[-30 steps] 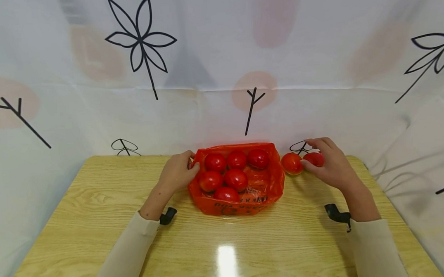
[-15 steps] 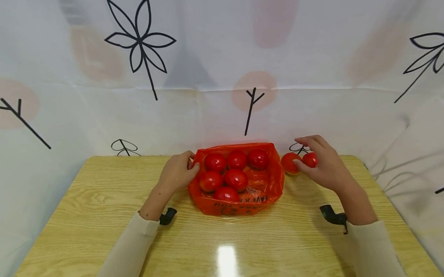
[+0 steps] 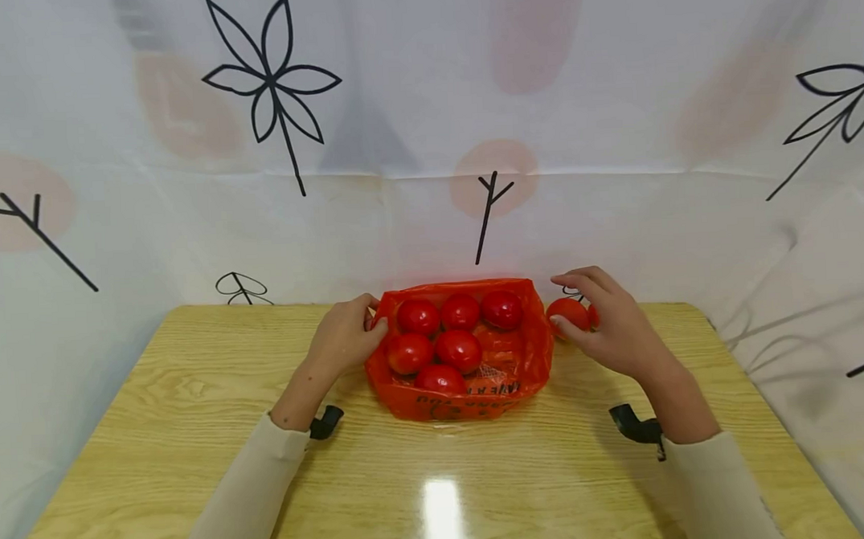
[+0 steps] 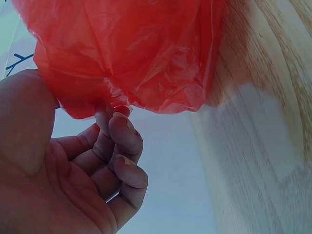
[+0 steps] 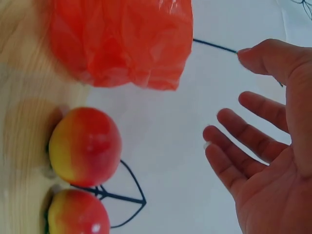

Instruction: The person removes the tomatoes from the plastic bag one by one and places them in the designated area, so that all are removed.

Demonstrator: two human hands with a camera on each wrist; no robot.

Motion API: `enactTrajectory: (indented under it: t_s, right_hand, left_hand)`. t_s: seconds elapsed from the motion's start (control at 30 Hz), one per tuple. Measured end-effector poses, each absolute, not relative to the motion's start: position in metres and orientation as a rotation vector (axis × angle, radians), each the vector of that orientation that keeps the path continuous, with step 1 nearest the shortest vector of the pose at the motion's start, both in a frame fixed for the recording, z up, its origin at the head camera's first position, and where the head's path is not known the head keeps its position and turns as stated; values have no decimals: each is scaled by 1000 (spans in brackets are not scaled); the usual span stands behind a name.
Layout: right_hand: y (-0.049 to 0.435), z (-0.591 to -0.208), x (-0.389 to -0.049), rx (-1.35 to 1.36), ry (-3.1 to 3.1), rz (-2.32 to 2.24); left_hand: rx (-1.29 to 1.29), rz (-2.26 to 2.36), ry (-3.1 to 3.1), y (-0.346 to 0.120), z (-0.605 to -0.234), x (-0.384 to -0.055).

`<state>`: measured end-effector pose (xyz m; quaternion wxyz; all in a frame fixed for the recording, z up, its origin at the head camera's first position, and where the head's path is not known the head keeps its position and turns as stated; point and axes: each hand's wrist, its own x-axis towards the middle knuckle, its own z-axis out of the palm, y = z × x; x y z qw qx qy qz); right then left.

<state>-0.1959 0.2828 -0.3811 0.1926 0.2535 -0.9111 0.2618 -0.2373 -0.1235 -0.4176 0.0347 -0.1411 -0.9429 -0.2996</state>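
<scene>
Red plastic bag: was cropped at the top in both wrist views.
Bag lettering: was creased, only partly legible.
Left hand: thumb tip was hidden by the bag in the left wrist view.
Outer red-and-yellow fruit: was mostly hidden behind the right hand in the head view, cropped at the bottom in the right wrist view.
Sleeves: were cropped at the bottom.

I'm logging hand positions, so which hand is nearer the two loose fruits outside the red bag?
Right. The right hand hovers beside the loose fruits, apart from them; the left hand is across the red bag, holding its opposite edge.
</scene>
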Motion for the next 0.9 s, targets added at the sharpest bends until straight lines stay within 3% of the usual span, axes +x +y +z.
enactTrajectory:
  t_s: [0.9]
  right_hand:
    - [219,-392,-183,1099,-2382,792]
  left_hand:
    - [-446,-908,-2902,-123,-417,-237]
